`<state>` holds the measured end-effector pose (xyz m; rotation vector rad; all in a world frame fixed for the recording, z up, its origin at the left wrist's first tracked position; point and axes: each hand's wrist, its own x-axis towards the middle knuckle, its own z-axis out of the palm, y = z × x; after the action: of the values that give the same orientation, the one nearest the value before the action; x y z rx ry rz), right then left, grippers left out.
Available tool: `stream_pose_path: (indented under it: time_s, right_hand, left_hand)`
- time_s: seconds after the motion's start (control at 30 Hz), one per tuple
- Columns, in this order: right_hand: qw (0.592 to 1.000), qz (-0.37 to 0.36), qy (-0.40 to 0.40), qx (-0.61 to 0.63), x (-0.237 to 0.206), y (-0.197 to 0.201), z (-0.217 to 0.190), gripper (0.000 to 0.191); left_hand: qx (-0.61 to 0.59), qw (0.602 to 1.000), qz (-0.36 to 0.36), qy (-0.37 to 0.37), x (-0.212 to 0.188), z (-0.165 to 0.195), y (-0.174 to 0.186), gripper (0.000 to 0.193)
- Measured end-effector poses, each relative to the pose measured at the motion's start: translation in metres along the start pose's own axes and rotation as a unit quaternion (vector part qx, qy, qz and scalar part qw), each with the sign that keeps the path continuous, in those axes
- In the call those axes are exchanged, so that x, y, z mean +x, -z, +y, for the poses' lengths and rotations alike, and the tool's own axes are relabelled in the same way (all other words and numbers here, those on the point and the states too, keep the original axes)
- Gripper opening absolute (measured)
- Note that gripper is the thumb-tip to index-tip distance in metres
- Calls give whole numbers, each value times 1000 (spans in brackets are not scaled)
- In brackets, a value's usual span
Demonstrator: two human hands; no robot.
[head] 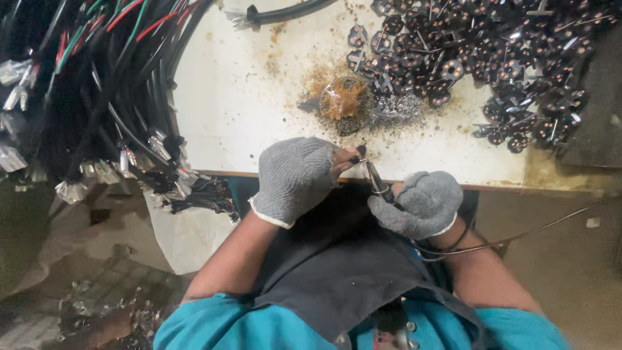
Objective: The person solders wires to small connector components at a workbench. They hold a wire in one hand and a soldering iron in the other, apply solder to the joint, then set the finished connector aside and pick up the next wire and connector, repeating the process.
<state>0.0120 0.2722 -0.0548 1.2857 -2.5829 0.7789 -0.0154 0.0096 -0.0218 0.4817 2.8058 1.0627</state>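
Pinching a small black part [356, 158] between fingertips, the gloved left hand [295, 178] holds it at the white surface's [233, 110] near edge. Right hand [421, 204], closed around a soldering iron [377, 179], sets its tip against the part.

Grey knit gloves [295, 178], seemingly rust-stained white table [240, 97].

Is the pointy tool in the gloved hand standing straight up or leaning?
Leaning. The soldering iron in the right hand slants, its tip up toward the small black part pinched in the left hand.
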Motion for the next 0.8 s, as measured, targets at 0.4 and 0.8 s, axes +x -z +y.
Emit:
stream_pose_path:
  time_s: [0.4,0.8]
  right_hand:
    - [1000,6,0,-6,0,-1,-1,16]
    - [1000,-13,10,-7,7,7,-1,15]
  left_hand:
    - [40,997,-59,21,6,3,2,22]
    - [6,999,-32,12,4,1,4,22]
